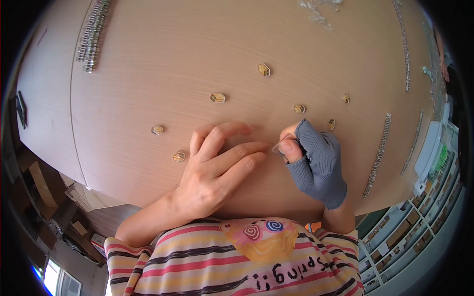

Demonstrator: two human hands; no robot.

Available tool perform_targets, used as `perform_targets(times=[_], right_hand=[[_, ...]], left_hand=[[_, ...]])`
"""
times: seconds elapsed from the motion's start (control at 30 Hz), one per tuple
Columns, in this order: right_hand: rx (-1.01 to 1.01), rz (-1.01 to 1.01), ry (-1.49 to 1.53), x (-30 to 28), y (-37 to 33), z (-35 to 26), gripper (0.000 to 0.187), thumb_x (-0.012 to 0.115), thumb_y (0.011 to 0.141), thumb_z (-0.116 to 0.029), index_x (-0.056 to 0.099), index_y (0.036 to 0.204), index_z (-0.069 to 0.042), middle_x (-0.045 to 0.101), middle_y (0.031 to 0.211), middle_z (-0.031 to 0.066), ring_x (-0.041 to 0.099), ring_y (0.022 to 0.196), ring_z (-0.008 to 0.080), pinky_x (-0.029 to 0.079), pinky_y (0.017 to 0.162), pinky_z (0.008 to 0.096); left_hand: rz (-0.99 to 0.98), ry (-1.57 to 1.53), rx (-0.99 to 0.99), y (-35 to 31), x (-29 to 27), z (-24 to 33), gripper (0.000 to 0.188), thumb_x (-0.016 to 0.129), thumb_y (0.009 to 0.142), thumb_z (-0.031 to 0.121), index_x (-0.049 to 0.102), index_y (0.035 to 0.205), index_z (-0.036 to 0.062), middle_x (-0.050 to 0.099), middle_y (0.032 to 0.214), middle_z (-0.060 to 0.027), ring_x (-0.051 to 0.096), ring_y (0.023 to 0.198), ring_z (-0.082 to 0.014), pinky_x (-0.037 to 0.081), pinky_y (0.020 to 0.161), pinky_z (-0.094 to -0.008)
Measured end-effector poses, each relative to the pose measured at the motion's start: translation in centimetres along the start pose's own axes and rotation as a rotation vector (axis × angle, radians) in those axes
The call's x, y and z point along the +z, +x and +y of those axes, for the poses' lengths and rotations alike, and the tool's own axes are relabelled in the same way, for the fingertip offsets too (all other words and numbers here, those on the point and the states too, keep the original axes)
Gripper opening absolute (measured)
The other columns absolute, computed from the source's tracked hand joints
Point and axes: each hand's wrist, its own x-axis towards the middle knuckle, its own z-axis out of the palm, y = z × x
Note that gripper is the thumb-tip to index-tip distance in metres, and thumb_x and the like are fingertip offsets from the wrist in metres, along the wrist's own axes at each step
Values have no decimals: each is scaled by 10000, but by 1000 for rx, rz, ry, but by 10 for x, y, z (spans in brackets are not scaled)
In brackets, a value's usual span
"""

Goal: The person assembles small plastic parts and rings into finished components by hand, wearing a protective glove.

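My right hand, in a grey fingerless glove, pinches a small clear plastic piece between thumb and forefinger. Left of it my bare left hand hovers over or rests on the table with its fingers stretched apart, holding nothing. Its fingertips come close to the clear piece. Small gold six-sided pieces with clear edges lie scattered around both hands: one gold piece beside the left hand, another just beyond the glove, and another a little farther off. Several more are spread farther out.
A light wood table spans the view. Lined-up small pieces form a thick double row at the far left and a row at right, with more beyond. Clear plastic scraps lie at the back. Another person's hand shows far right.
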Motion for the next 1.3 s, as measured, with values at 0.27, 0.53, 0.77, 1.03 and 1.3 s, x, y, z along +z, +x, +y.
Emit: perform_targets(times=[0.27, 0.53, 0.77, 1.03, 1.3], right_hand=[[10, 34, -13, 4, -1, -2, 78, 616, 948, -80, 567, 907, -35, 647, 676, 91, 631, 532, 228, 467, 508, 319], [19, 103, -102, 16, 8, -5, 103, 602, 966, -115, 562, 908, -40, 629, 663, 103, 626, 539, 269, 461, 504, 351], [-31, 135, -288, 31, 10, -8, 130, 619, 964, -186, 578, 926, -69, 605, 627, 90, 614, 527, 279, 454, 483, 382], [-11, 57, -324, 33, 11, -18, 81, 611, 944, -96, 592, 908, -27, 641, 724, 118, 616, 567, 302, 460, 526, 369], [10, 57, -328, 35, 11, -19, 74, 610, 941, -75, 596, 908, -10, 621, 690, 116, 591, 527, 295, 450, 517, 361]], left_hand=[[167, 212, -97, -10, -35, -12, 243, 776, 726, 110, 687, 952, 93, 661, 1029, -39, 574, 1055, -288, 401, 853, -389], [139, 25, -108, 11, -23, -40, 244, 787, 708, 100, 694, 933, 101, 620, 1001, -31, 531, 1054, -275, 404, 882, -404], [109, 108, -72, 6, -19, -16, 275, 794, 704, 98, 700, 961, 121, 657, 1030, 3, 554, 1070, -268, 341, 917, -425], [117, -40, -74, 1, -16, -24, 252, 755, 746, 70, 660, 975, 112, 663, 952, 20, 551, 1066, -249, 319, 880, -416], [97, -35, -134, 4, -21, -22, 252, 824, 643, 61, 674, 838, 120, 722, 864, 46, 603, 1010, -248, 349, 897, -383]])
